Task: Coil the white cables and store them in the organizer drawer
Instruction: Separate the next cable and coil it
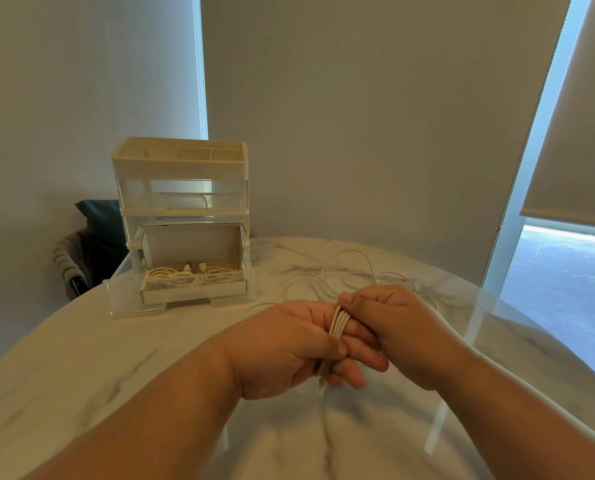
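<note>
Left hand (289, 344): cable (339, 323) looped round its fingers, thumb pressing the loops. Right hand (393, 327): curled, pinching the cable above the loops. Slack (351, 271): strewn on the surface (116, 358) behind. Drawer (192, 296): open, far left, holding coiled cables (192, 275).

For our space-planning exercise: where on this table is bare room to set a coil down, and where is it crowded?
Free: the table left of the left hand, in front of the open drawer. Crowded: loose cable beyond the right hand.
</note>
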`<act>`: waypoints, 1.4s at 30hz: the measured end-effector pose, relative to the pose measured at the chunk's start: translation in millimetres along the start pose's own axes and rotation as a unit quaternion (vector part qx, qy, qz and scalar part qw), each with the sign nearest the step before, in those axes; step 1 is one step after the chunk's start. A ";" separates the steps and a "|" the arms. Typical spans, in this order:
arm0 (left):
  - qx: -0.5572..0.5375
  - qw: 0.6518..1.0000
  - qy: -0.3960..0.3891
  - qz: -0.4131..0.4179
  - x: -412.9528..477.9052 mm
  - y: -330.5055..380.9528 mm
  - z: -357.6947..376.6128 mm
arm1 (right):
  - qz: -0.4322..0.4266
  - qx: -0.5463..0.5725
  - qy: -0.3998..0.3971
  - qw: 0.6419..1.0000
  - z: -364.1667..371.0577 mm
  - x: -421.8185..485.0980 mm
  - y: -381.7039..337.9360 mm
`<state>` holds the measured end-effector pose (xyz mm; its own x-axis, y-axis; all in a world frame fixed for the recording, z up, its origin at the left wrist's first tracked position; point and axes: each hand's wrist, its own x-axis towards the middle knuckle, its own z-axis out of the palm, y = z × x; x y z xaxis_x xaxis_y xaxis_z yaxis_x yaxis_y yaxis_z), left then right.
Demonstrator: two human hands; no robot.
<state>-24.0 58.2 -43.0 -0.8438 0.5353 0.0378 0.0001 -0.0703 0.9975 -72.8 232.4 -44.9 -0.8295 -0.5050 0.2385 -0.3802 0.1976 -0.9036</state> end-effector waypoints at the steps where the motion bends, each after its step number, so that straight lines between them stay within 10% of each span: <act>1: -0.003 1.000 0.009 -0.002 0.8 -0.4 2.1 | 0.007 0.006 0.000 1.000 0.4 0.2 0.4; 12: -0.158 0.983 0.019 0.087 -1.8 9.8 8.8 | 0.037 0.174 -0.004 0.984 -0.2 6.1 8.7; 19: -0.415 0.874 0.162 0.192 -12.9 42.4 -9.1 | 0.032 0.003 0.005 0.999 20.0 5.2 11.1; 26: -0.368 0.868 0.277 0.186 -5.2 34.4 -18.2 | -0.002 -0.167 -0.008 0.986 25.8 -1.0 -1.1; 42: -0.305 0.852 0.370 0.209 -4.4 34.1 -24.7 | 0.027 -0.098 -0.070 0.992 17.0 -1.8 1.2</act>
<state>-33.5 32.6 -10.6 -0.9460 -0.3050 0.1097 0.2952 -0.6708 0.6804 -64.8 219.3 -52.5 -0.7916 -0.5976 0.1277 -0.4200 0.3802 -0.8240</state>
